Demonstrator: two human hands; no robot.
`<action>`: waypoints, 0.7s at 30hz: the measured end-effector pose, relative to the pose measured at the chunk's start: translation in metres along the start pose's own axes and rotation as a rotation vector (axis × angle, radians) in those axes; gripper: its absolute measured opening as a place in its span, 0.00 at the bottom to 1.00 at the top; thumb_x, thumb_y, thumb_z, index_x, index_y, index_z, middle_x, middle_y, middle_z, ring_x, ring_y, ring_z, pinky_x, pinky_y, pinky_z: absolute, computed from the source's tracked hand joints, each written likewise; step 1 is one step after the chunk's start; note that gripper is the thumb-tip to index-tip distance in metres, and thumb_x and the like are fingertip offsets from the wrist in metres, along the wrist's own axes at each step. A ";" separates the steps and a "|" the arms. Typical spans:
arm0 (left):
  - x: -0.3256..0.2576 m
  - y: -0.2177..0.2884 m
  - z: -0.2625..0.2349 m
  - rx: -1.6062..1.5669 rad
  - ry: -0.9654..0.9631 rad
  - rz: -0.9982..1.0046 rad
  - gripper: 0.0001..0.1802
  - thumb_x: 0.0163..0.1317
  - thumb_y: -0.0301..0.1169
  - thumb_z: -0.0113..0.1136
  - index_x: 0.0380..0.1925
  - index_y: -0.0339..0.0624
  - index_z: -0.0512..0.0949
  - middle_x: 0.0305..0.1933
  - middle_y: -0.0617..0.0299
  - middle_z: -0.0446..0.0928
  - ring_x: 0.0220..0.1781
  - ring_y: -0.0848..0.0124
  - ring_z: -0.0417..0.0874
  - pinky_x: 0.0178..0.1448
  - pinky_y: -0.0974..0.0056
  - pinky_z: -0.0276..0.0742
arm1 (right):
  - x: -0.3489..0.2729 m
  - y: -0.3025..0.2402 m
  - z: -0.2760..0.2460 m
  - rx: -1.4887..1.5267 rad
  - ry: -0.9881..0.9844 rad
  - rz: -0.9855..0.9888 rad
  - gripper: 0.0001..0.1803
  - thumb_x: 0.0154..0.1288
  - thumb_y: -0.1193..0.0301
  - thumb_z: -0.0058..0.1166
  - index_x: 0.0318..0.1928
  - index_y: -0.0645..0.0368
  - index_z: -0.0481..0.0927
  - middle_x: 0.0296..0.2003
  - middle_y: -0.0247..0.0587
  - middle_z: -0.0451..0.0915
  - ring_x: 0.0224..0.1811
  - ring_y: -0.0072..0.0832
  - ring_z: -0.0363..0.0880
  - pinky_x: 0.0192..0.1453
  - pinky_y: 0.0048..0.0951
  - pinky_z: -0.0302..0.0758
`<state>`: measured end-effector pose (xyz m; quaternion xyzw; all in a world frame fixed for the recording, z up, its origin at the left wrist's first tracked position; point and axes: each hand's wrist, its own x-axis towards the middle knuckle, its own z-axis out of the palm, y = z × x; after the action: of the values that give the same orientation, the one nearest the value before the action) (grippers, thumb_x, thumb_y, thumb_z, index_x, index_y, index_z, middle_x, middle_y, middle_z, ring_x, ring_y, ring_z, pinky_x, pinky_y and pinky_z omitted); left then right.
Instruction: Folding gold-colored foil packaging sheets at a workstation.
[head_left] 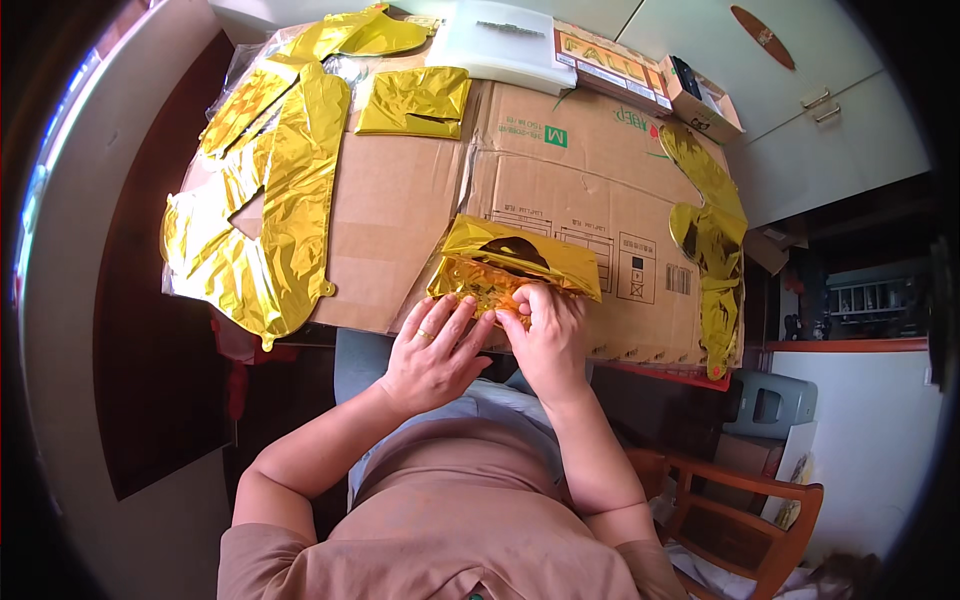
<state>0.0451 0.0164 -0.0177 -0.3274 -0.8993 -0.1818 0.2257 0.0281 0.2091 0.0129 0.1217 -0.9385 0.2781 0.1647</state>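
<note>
A gold foil balloon, flat and partly folded over, lies at the near edge of the cardboard. My left hand rests on its near left part with fingers stretched out, a ring on one finger. My right hand pinches the near edge of the foil between thumb and bent fingers, close to my left fingertips. A crinkled, orange-tinted patch of foil shows between the two hands. The exact bit under my right fingertips is hidden.
Large flat gold foil balloons lie on the left, and a folded gold foil piece sits at the back. Another gold balloon hangs along the right edge. A white plastic box and a small carton stand behind. A wooden chair is at lower right.
</note>
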 end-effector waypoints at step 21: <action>-0.008 0.006 0.008 0.041 -0.035 -0.051 0.36 0.61 0.58 0.63 0.65 0.54 0.78 0.68 0.51 0.71 0.70 0.52 0.71 0.75 0.42 0.63 | -0.007 0.003 -0.030 -0.389 0.090 -0.359 0.33 0.63 0.68 0.64 0.69 0.54 0.75 0.70 0.51 0.69 0.67 0.50 0.73 0.69 0.52 0.69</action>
<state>0.0524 0.0208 -0.0270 -0.3027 -0.9148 -0.1632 0.2119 0.0409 0.2298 0.0327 0.2396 -0.9294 0.0639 0.2732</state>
